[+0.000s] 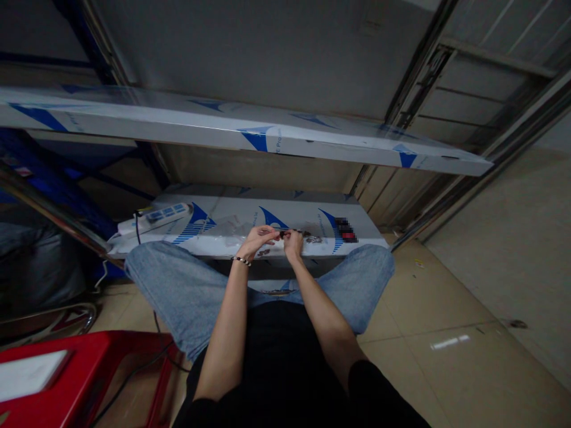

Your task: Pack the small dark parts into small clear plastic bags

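My left hand (257, 241), with a beaded bracelet on its wrist, is pinched at the near part of a low shelf (223, 205) covered in printed film. Its fingertips meet a small dark piece (282, 235), too small to name. My right hand (293, 245) is closed on the other side of that piece, close against the left fingertips. Just right of the right hand lies a little heap of small dark metal-looking bits (313, 239). More small bits (263, 252) lie below the left hand. Clear plastic bags (229, 229) rest left of the hands.
A white power strip (165, 215) with a dark cable lies at the shelf's left end. A pixelated black and red item (346, 230) is at its right. An upper film-covered shelf (294, 140) spans above. A red stool (84, 362) bearing a white slab (31, 375) stands lower left.
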`<control>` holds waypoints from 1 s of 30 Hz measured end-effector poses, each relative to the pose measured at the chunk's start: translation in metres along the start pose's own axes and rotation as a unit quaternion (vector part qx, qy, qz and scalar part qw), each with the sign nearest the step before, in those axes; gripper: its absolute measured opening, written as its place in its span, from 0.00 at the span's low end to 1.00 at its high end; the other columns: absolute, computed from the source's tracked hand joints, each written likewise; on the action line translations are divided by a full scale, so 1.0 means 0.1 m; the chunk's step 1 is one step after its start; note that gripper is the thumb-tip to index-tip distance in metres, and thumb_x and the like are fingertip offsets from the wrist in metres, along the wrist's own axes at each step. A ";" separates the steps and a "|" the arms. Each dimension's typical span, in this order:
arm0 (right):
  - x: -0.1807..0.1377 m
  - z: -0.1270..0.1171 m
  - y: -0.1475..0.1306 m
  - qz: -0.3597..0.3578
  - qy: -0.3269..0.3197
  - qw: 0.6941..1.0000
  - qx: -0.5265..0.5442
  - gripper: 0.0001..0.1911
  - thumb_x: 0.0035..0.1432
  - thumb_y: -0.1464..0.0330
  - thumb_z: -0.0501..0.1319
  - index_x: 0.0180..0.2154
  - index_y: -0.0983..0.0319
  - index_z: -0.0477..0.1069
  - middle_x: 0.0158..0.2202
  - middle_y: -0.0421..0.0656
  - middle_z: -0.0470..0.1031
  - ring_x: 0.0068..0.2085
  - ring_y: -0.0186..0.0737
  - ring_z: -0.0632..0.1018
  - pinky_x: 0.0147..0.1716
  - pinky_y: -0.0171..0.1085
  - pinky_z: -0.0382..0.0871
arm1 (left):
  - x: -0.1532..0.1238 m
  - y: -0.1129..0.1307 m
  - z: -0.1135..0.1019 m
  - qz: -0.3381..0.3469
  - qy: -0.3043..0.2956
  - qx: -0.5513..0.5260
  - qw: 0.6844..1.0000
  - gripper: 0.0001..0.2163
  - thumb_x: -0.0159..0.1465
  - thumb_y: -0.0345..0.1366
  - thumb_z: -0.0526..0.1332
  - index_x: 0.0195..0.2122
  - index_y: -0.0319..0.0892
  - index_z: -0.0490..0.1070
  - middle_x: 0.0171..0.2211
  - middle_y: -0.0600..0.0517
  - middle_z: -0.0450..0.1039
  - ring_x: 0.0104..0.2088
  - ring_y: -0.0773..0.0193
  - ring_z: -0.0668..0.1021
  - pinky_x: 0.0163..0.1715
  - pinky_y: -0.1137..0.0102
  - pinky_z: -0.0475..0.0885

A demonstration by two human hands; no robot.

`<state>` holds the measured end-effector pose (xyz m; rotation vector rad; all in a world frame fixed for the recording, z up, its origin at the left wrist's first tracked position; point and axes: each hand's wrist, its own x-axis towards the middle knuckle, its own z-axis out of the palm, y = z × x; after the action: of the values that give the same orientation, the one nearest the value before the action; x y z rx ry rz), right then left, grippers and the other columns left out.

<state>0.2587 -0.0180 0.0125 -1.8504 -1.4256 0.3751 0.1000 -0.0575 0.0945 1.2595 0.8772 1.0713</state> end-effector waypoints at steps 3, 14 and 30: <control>0.13 -0.23 -0.29 -0.006 0.048 0.985 0.168 0.08 0.57 0.72 0.62 0.39 0.63 0.78 0.36 0.47 0.81 0.37 0.40 0.79 0.42 0.36 0.71 | 0.00 0.00 -0.03 0.000 -0.024 0.011 1.000 0.17 0.52 0.46 0.75 0.31 0.39 0.74 0.32 0.46 0.79 0.35 0.60 0.81 0.36 0.68 0.74; -0.17 -0.68 -0.83 -0.125 -0.141 0.906 0.380 0.07 0.48 0.67 0.68 0.32 0.62 0.76 0.31 0.41 0.79 0.31 0.37 0.78 0.34 0.34 0.72 | 0.09 -0.11 -0.02 0.019 -0.014 0.051 0.998 0.12 0.50 0.39 0.72 0.33 0.39 0.77 0.29 0.47 0.79 0.29 0.62 0.79 0.31 0.70 0.73; -0.15 -0.94 -0.82 -0.285 -0.131 0.935 0.168 0.01 0.59 0.71 0.66 0.35 0.62 0.78 0.42 0.43 0.76 0.49 0.41 0.75 0.56 0.41 0.62 | 0.02 0.05 0.00 0.045 0.050 0.021 0.997 0.15 0.49 0.40 0.74 0.34 0.37 0.80 0.28 0.48 0.79 0.30 0.62 0.79 0.35 0.68 0.75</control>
<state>0.2561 -0.0606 0.1311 -1.0779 -1.8658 0.5395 0.0996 -0.0553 0.0998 1.3000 0.9311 1.2018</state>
